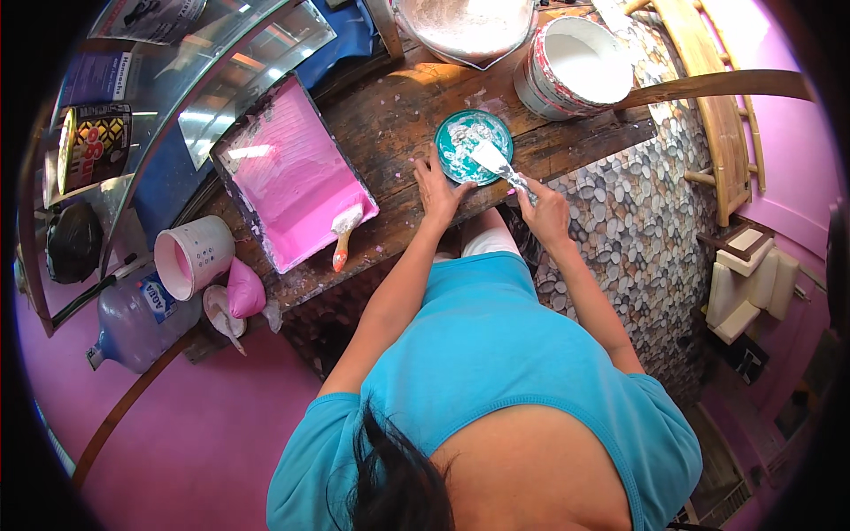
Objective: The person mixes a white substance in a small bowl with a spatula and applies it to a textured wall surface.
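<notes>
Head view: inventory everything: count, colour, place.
workbench: 1, brown, top centre
dish: 1, teal, on workbench
scraper: 1, smeared white, over dish
tray: 1, pink inside, workbench left
brush: 1, orange-handled, on tray
basin: 1, whitish, top edge
bucket: 1+, white, right of basin
tub: 1, white, left of tray
bottle: 1, clear, below tub
bag: 1, pink, beside tub
containers: several, mixed colours, far left
bamboo furniture: 1, tan, upper right
left hand: 1, at dish rim
right hand: 1, on scraper

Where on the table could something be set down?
Mainly between the pink paint tray and the teal lid, beyond the left hand; a smaller patch of wooden table lies right of the lid, below the red-stained bucket. Crowded: the left end, around the tray, white pail and pink bag.
</notes>
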Demonstrator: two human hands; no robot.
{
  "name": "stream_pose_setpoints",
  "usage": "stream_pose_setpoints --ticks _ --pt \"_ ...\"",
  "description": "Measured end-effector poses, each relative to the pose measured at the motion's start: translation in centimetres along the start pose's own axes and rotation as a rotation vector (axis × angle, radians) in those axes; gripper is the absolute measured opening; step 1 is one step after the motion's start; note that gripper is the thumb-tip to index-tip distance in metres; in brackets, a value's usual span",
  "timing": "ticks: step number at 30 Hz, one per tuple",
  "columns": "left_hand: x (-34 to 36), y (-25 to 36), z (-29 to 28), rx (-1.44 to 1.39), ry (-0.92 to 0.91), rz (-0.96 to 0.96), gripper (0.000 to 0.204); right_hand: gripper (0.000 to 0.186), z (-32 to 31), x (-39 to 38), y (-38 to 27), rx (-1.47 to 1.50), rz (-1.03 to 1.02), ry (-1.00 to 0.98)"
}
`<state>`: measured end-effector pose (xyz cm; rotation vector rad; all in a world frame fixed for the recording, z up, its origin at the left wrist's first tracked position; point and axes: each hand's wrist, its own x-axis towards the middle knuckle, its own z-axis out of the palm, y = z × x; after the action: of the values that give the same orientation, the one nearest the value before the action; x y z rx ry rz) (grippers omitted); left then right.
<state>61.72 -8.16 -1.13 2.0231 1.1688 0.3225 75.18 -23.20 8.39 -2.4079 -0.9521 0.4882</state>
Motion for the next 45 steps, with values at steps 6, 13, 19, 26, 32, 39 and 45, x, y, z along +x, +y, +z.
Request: stream_pose_setpoints --ticks 6,13,19,26,32,39,45 --pt "0.0 0.1 0.1 -0.010 -0.012 0.005 0.116 0.027 2.7 3.3 -1.5 0.019 -0.014 0.027" --pt "0.2 0.1 -0.1 -0.013 -0.008 -0.006 0.115 0.028 1.1 0.4 0.6 0.051 -0.061 0.046" --pt "0.0 0.5 0.1 0.016 0.047 0.032 0.115 0.029 1.5 -1.3 1.5 -0.005 -0.043 0.028" --pt "0.4 0.1 -0.1 0.004 -0.022 -0.004 0.117 0.026 1.9 2.0 1.0 0.132 -0.007 0.027" --pt "0.2 0.1 0.0 0.009 0.009 0.068 0.115 0.036 3.9 0.4 4.9 0.046 -0.077 0.029" --pt "0.8 0.3 0.1 0.056 -0.018 0.080 0.114 0.035 3.4 2.8 7.4 -0.048 -0.215 0.082" --pt "1.4 0.3 0.1 0.122 0.003 0.092 0.115 0.013 -2.9 7.2 2.9 0.120 -0.284 0.281"
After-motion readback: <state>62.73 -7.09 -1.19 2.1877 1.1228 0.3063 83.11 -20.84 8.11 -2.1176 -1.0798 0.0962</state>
